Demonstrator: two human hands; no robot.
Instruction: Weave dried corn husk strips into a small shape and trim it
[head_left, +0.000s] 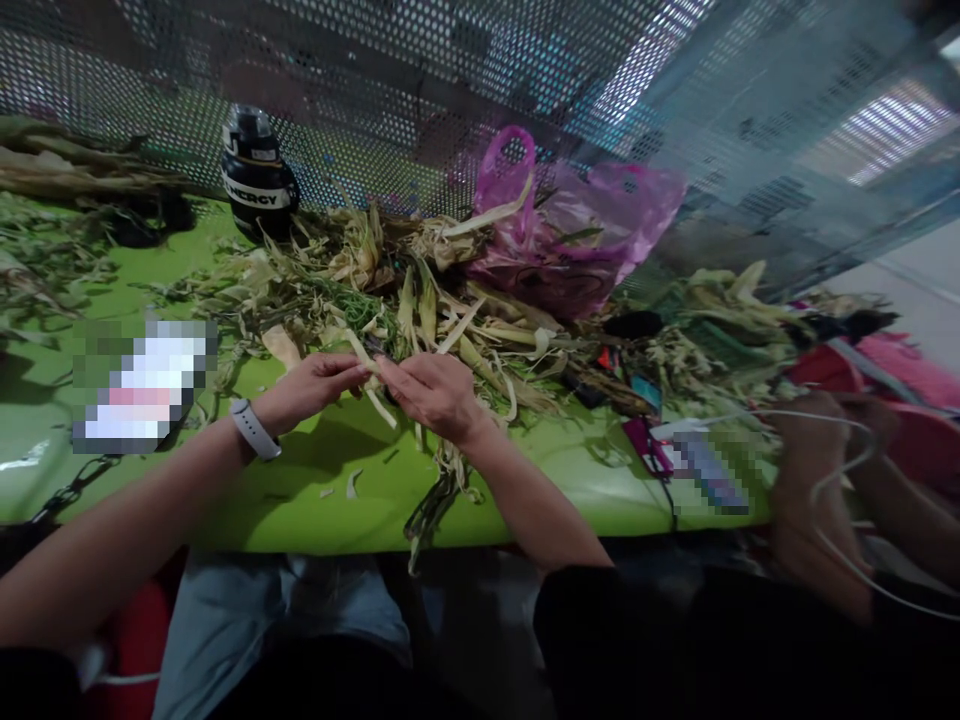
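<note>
Both hands meet over the front of a green-covered table [300, 510]. Between their fingertips is a pale strip of husk [384, 408], narrow and bent, with one end hanging down. My left hand [315, 385], with a white band on its wrist, pinches the strip from the left. On the other side my right hand [431, 392] grips it with fingers curled, back of the hand facing up. Just beyond them lies a heap of dry husks and green stalks [420, 310]. Withered strands [442, 495] hang over the table edge below my right wrist.
A dark bottle [257, 180] and a pink plastic bag [577, 250] stand behind the heap, against a perforated metal panel [375, 90]. A lit phone [146, 385] is at left, another phone [712, 470] at right. At far right are another person's arms [814, 480] and a white cable [821, 510].
</note>
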